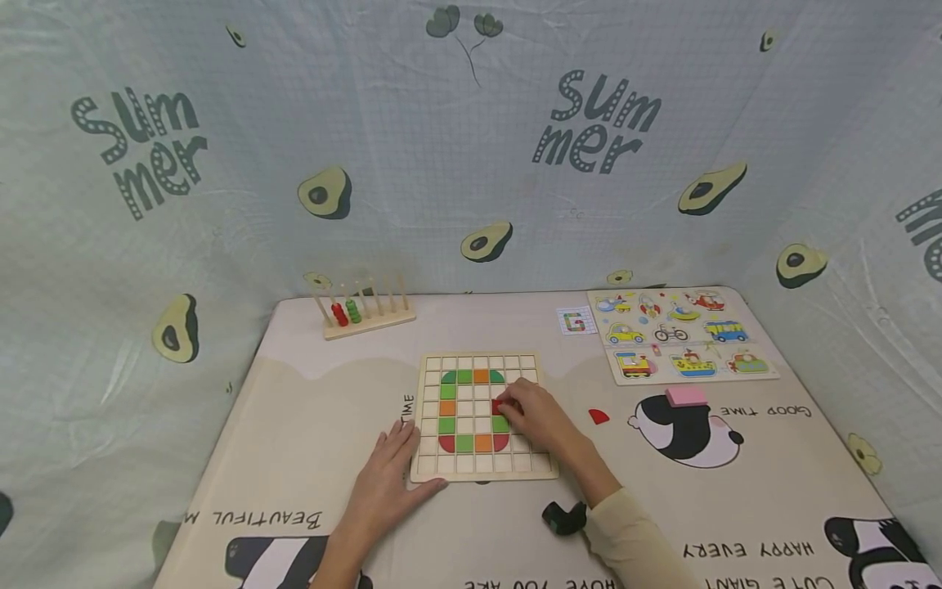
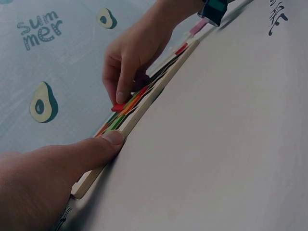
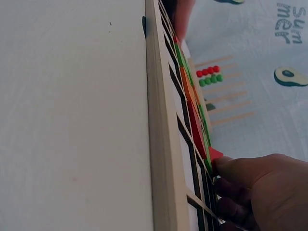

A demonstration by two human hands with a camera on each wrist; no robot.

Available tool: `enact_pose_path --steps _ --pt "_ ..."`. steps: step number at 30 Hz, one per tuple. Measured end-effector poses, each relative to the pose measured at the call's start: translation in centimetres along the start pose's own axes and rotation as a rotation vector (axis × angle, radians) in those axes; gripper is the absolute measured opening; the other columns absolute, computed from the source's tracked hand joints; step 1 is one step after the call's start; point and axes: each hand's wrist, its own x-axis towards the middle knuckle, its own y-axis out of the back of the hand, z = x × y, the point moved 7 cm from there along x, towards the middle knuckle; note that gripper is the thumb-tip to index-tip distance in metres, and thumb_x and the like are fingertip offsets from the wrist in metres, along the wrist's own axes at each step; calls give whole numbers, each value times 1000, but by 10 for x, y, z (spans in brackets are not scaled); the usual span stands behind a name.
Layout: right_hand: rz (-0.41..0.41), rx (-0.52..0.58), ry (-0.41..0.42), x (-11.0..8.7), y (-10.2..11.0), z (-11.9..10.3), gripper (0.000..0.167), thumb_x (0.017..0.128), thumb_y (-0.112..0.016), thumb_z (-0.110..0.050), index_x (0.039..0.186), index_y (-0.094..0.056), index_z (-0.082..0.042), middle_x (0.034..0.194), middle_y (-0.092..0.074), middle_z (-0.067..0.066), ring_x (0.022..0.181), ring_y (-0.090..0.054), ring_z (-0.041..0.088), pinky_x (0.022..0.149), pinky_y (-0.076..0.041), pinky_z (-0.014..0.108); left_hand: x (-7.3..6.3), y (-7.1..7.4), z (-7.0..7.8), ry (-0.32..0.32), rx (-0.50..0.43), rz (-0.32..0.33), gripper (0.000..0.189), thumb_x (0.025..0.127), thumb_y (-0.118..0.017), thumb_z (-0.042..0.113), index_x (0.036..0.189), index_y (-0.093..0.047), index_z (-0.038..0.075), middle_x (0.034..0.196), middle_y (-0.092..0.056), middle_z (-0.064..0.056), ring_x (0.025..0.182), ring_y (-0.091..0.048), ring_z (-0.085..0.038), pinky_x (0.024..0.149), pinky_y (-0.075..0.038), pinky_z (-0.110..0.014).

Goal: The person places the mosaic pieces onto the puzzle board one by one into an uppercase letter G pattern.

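Observation:
A wooden grid board (image 1: 432, 463) lies on the table, with green, orange and red tiles set in a ring of its cells. My right hand (image 1: 536, 415) pinches a red piece (image 3: 214, 154) between thumb and fingers over the ring's right side; the fingers hide part of its shape. At the near left corner of the board rests my left hand (image 1: 386, 478). Its fingers lie straight along the left edge, and in the left wrist view the thumb (image 2: 113, 138) touches the front edge.
A red quarter-round piece (image 1: 598, 416) lies right of the board. A pattern card (image 1: 576, 321) and a vehicle picture board (image 1: 692, 335) are at the back right, a pink block (image 1: 686, 397) below them. A peg rack with beads (image 1: 370, 324) stands back left.

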Motion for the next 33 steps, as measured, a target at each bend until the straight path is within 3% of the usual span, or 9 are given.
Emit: enact_pose_path --steps 9,16,22,33 --pt "8 -21 23 -1 1 -2 12 92 -73 -18 101 -77 -10 91 -63 -4 78 -51 6 68 -50 20 1 0 -1 11 -7 -20 89 77 -78 59 140 -56 -1 151 -52 -15 145 -42 -34 124 -34 -47" --pt "26 -23 23 -3 3 -1 15 92 -73 -19 104 -76 -10 92 -62 -4 79 -52 6 70 -53 20 0 1 1 -10 -6 0 88 77 -78 58 138 -57 -2 149 -53 -16 144 -44 -35 122 -36 -49" --pt "56 -21 -11 -6 8 5 19 92 -73 -21 109 -73 -12 94 -61 -6 81 -53 5 71 -54 18 1 0 1 -5 -7 -9 88 77 -78 58 139 -57 -1 150 -53 -15 144 -44 -35 123 -35 -49" --pt "84 -47 -65 -18 24 14 22 91 -72 -19 112 -71 -10 107 -61 -2 91 -54 10 82 -59 28 0 0 1 10 -24 -23 89 77 -78 58 140 -56 0 151 -51 -14 146 -42 -33 125 -33 -47"
